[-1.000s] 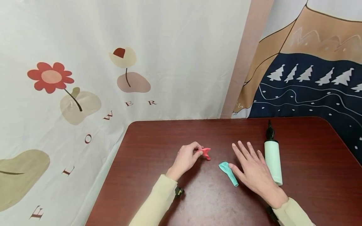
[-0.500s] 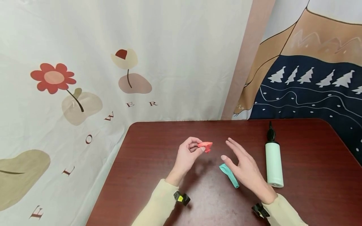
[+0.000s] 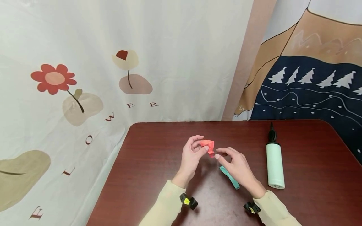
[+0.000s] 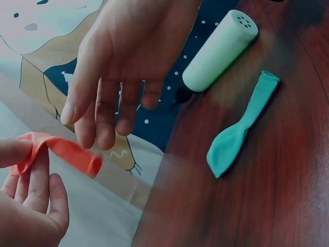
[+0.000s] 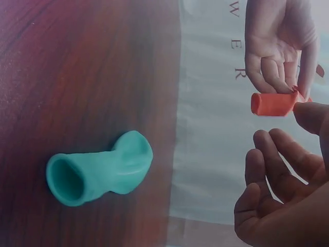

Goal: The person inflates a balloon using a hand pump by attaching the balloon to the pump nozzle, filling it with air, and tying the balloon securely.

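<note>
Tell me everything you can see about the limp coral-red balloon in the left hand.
The limp coral-red balloon is uninflated, with smooth skin that looks like thin rubber. Its short tubular neck ends in an open mouth; the rest is creased and bunched where the left hand pinches it, partly hiding it. It is held above the dark reddish-brown wooden-looking table, the neck end toward the right hand, which is close but appears not to touch it.

Flower-print cloth [image 3: 181, 62] and tree-print cloth [image 3: 308, 97] bordering a wood-grain table [image 3: 150, 153] suggest a home-like setting.
</note>
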Demonstrator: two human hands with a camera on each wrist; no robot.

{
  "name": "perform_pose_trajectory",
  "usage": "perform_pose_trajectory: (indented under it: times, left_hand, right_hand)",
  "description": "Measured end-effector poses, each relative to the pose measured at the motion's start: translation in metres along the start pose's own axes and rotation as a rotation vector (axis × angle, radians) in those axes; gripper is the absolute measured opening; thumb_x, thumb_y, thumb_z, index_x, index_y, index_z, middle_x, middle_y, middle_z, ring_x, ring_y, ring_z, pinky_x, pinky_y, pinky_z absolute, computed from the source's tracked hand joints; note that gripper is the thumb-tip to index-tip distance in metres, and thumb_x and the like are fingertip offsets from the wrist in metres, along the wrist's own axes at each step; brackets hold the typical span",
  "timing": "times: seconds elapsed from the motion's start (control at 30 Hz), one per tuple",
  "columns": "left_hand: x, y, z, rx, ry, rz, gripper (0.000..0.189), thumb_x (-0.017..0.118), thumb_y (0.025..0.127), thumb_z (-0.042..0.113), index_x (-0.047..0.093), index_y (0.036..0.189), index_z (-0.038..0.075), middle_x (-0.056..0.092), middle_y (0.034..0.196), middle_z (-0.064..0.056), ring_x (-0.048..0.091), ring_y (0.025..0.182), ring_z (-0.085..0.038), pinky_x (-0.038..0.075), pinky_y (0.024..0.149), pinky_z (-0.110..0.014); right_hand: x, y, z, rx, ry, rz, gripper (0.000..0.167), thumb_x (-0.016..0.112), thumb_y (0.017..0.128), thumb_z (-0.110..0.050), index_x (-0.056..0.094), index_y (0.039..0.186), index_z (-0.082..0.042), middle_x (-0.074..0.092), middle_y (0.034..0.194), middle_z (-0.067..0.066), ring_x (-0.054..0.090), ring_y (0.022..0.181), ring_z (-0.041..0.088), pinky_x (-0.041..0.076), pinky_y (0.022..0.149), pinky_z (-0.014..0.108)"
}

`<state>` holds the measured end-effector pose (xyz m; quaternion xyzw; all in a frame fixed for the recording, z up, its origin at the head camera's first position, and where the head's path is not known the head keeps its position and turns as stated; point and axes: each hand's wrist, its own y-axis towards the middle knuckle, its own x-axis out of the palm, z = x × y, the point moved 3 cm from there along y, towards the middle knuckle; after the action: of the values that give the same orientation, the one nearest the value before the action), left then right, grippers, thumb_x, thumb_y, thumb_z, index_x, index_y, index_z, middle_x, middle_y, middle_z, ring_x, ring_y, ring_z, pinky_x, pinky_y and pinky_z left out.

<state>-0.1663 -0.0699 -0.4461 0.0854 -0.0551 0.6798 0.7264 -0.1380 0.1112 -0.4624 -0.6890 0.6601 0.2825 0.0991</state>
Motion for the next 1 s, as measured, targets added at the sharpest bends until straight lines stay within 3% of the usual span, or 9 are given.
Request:
perform_pose_trajectory:
  times: [0.2, 0.3, 0.4, 0.63, 0.8, 0.9, 1.0]
  left_hand:
    - [0.003, -0.002, -0.004, -0.002, -0.039, 0.051, 0.045, 0.073, 0.088, -0.01, 0.06, 0.129, 0.002, 0.068, 0.109, -0.004, 0.068, 0.087, -0.018, 0.056, 0.081, -0.024]
    - [0.002, -0.001, -0.01, 0.003, -0.088, 0.124, 0.044, 0.073, 0.088, -0.01, 0.06, 0.129, 0.002, 0.066, 0.112, -0.007, 0.066, 0.088, -0.02, 0.057, 0.08, -0.024]
    - [0.001, 0.0, -0.021, -0.019, -0.168, 0.214, 0.043, 0.072, 0.088, -0.009, 0.058, 0.127, 0.0, 0.063, 0.114, -0.01, 0.064, 0.091, -0.02, 0.057, 0.081, -0.024]
    - [-0.002, -0.001, -0.045, -0.165, -0.422, 0.316, 0.039, 0.066, 0.093, -0.01, 0.05, 0.128, -0.004, 0.059, 0.108, -0.01, 0.063, 0.094, -0.017, 0.054, 0.093, -0.03]
    - [-0.007, -0.003, -0.055, -0.264, -0.439, 0.343, 0.021, 0.059, 0.097, -0.003, 0.055, 0.118, 0.001, 0.06, 0.107, -0.008, 0.07, 0.097, -0.017, 0.049, 0.103, -0.04]
    - [-0.01, -0.009, -0.058, -0.311, -0.424, 0.367, 0.014, 0.059, 0.098, 0.001, 0.059, 0.112, 0.004, 0.061, 0.104, -0.006, 0.068, 0.096, -0.017, 0.053, 0.095, -0.036]
    - [-0.009, -0.017, -0.06, -0.36, -0.425, 0.333, 0.01, 0.057, 0.1, 0.007, 0.062, 0.108, 0.004, 0.063, 0.099, -0.005, 0.063, 0.09, -0.017, 0.052, 0.084, -0.03]
  right_hand:
    - [0.004, 0.001, 0.002, 0.002, 0.009, 0.003, 0.013, 0.077, 0.095, -0.024, 0.078, 0.105, -0.016, 0.067, 0.095, -0.009, 0.059, 0.079, 0.01, 0.051, 0.068, 0.026]
    - [0.003, 0.001, 0.003, 0.014, 0.01, 0.014, 0.006, 0.077, 0.095, -0.023, 0.076, 0.096, -0.017, 0.064, 0.088, -0.01, 0.054, 0.073, 0.012, 0.046, 0.062, 0.026]
    - [0.002, 0.002, 0.002, 0.03, 0.037, 0.022, 0.003, 0.076, 0.095, -0.017, 0.073, 0.096, -0.016, 0.062, 0.081, -0.007, 0.051, 0.066, 0.014, 0.042, 0.056, 0.026]
    - [0.0, 0.015, -0.009, -0.001, -0.038, 0.045, 0.006, 0.072, 0.092, -0.01, 0.073, 0.093, -0.015, 0.063, 0.084, -0.007, 0.056, 0.071, 0.012, 0.048, 0.063, 0.026]
    - [-0.006, 0.034, -0.014, 0.015, -0.131, -0.033, 0.006, 0.073, 0.094, -0.015, 0.078, 0.094, -0.012, 0.066, 0.086, -0.002, 0.056, 0.072, 0.014, 0.048, 0.062, 0.029]
    - [-0.008, 0.045, -0.016, 0.014, -0.183, -0.078, 0.01, 0.07, 0.094, -0.015, 0.078, 0.095, -0.01, 0.066, 0.086, 0.001, 0.054, 0.071, 0.015, 0.046, 0.061, 0.031]
    - [-0.009, 0.052, -0.018, 0.014, -0.219, -0.111, 0.012, 0.068, 0.095, -0.015, 0.078, 0.094, -0.01, 0.066, 0.085, 0.001, 0.053, 0.07, 0.016, 0.044, 0.061, 0.032]
